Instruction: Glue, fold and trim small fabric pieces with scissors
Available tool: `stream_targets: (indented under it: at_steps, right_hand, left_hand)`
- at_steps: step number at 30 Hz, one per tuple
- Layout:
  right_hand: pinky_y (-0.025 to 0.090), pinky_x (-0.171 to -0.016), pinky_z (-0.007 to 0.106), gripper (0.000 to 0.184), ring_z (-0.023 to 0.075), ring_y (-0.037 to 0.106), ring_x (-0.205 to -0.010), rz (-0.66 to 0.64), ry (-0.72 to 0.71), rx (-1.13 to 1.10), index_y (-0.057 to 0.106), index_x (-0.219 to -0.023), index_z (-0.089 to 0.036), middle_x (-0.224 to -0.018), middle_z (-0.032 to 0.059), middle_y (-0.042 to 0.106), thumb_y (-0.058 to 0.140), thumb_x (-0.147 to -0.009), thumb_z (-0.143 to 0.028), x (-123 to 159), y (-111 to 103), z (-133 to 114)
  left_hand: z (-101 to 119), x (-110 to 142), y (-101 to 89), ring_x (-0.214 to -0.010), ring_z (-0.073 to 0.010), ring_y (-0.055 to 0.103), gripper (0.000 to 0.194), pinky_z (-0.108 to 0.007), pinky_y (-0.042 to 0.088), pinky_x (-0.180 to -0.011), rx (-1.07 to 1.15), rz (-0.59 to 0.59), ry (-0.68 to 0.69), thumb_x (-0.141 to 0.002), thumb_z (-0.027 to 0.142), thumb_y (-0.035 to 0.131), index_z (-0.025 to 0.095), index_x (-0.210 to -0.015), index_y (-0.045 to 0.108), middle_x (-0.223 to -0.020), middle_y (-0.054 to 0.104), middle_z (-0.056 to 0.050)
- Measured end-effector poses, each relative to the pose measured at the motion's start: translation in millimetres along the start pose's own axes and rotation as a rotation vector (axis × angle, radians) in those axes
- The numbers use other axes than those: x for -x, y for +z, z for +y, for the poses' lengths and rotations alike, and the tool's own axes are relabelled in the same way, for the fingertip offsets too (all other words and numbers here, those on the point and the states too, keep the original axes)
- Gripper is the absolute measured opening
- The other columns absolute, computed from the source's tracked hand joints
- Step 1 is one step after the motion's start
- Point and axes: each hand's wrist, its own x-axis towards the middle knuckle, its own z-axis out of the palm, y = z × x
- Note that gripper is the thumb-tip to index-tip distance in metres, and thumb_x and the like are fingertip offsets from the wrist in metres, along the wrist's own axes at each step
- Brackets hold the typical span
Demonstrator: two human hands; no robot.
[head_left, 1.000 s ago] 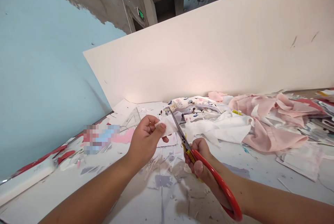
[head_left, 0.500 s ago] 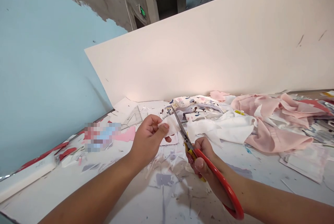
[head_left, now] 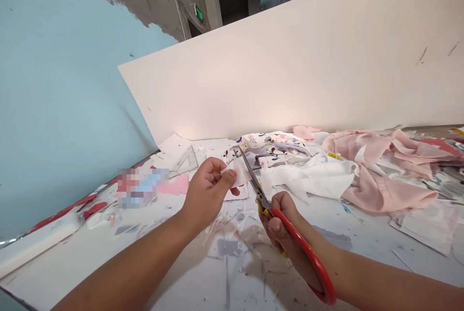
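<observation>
Between thumb and fingers, my left hand (head_left: pixel 209 189) pinches a small white piece of fabric (head_left: pixel 240 172), held up above the table. My right hand (head_left: pixel 281 226) is wrapped round a pair of scissors (head_left: pixel 303 243) with red handles and some yellow at the pivot. Their blades point up and away to the left and lie along the right edge of the white piece. Whether the blades have the piece between them I cannot tell. Beneath both hands, thin offcuts (head_left: pixel 232 219) and a grey-lilac scrap (head_left: pixel 229 248) lie scattered on the white tabletop (head_left: pixel 188 277).
Behind my hands lie floral cloth (head_left: pixel 268 141), white cloth (head_left: pixel 319 176) and pink cloth (head_left: pixel 391 190). A clear set square (head_left: pixel 186 160) and a pink scrap (head_left: pixel 176 185) are at the left. A pale upright board (head_left: pixel 282 69) closes off the back, beside a blue wall (head_left: pixel 72 98).
The view has shifted slightly. Both hands keep their grips, and the scissor blades look a little closer together, still at the right edge of the white piece.
</observation>
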Motion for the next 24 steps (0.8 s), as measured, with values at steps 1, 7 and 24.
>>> stream_targets:
  at_steps: [1, 7, 24]
  right_hand:
    - [0.024, -0.050, 0.024, 0.041, 0.0100, 0.024, -0.053, 0.001, 0.009, -0.004, 0.020, -0.080, -0.026, -0.065, -0.0073, 0.028, 0.022, -0.081, -0.066, 0.0, 0.3, 0.2]
    - [0.023, -0.049, 0.025, 0.039, 0.0100, 0.024, -0.052, 0.017, 0.006, 0.011, 0.020, -0.080, -0.026, -0.063, -0.0079, 0.027, 0.022, -0.083, -0.065, 0.0, 0.4, 2.7]
    - [0.026, -0.042, 0.022, 0.043, 0.0085, 0.026, -0.045, 0.036, 0.072, 0.061, 0.023, -0.076, -0.025, -0.055, -0.0092, 0.030, 0.028, -0.079, -0.068, 2.2, -0.5, -1.8]
  left_hand:
    - [0.4, 0.1, 0.1, -0.050, -0.0089, 0.058, 0.022, -0.019, 0.039, -0.049, 0.000, 0.002, 0.000, -0.074, 0.035, 0.058, 0.021, -0.072, 0.042, -0.054, 0.052, 0.008]
    - [0.7, -0.6, 0.0, -0.050, -0.0096, 0.058, 0.023, -0.020, 0.040, -0.049, -0.002, 0.023, 0.005, -0.073, 0.036, 0.059, 0.021, -0.071, 0.043, -0.054, 0.052, 0.008]
    - [-2.5, -2.0, -4.2, -0.048, -0.0089, 0.056, 0.023, -0.022, 0.044, -0.053, -0.002, 0.039, 0.023, -0.073, 0.037, 0.059, 0.021, -0.072, 0.043, -0.055, 0.050, 0.008]
